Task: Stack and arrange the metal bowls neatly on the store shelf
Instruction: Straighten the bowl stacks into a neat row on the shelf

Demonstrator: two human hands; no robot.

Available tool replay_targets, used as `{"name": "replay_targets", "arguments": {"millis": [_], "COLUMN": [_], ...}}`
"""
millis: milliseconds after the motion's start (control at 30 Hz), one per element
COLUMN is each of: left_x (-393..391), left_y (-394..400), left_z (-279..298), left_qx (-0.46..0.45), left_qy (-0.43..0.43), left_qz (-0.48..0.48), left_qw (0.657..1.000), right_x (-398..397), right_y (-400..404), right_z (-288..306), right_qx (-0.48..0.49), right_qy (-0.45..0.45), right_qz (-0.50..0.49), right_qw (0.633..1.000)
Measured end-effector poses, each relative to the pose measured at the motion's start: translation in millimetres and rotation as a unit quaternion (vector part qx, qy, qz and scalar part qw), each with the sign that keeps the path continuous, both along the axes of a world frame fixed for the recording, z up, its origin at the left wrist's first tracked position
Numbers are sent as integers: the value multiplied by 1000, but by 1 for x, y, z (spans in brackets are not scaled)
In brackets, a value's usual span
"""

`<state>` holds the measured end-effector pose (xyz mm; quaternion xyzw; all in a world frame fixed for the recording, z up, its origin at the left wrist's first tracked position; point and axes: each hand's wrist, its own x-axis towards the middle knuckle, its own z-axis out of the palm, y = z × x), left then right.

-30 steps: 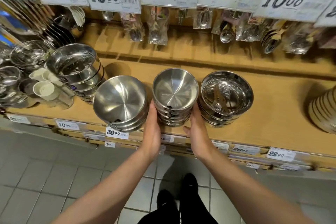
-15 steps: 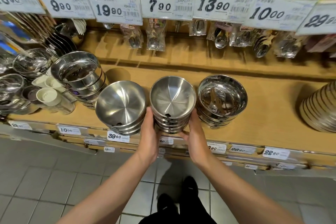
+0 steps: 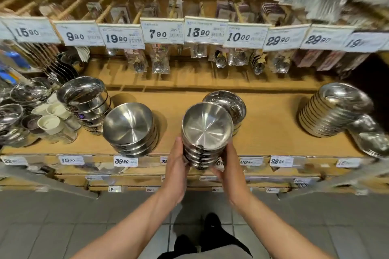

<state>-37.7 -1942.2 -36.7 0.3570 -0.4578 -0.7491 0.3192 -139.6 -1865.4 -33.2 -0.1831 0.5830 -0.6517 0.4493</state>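
Stack of nested metal bowls (image 3: 207, 132): held at the shelf (image 3: 267, 132) front edge, top bowl empty. Left hand (image 3: 176, 166) grips its left side; right hand (image 3: 230, 166) cups its right side and underside. Whether the stack touches the shelf cannot be told.

Second bowl stack (image 3: 129, 127): on the shelf, left of the held one, top bowl empty.

Shiny bowl stack (image 3: 228, 105): just behind the held stack.

Tall leaning stack (image 3: 332, 111): far right.

Deep-walled bowls (image 3: 84, 96): far left, nested.

Price tags (image 3: 163, 30): row above the shelf.
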Motion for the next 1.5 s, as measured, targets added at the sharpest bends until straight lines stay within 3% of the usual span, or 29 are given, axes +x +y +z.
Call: {"name": "replay_targets", "arguments": {"millis": [500,800,900,1067,1233,1500], "left_x": [-130,-255,-281,-301,-305,-305], "left_y": [66,41,29,15,11,6], "left_z": [1,-20,-29,-42,-37,-42], "left_qx": [-6,40,93,42,10,4], "left_qy": [2,11,34,17,-24,-14], "left_qz": [-101,-2,52,96,52,52], "left_qw": [995,999,994,994,998,999], "right_x": [-121,-256,-285,-309,-317,-326], "right_y": [85,47,28,-1,-8,-17], "right_z": [5,-15,-27,-48,-63,-69], "right_qx": [29,10,3,30,52,60], "right_qy": [16,-5,-14,-3,-19,-12], "right_qz": [-69,-23,6,27,30,45], "right_qw": [997,1000,1000,999,998,997]}}
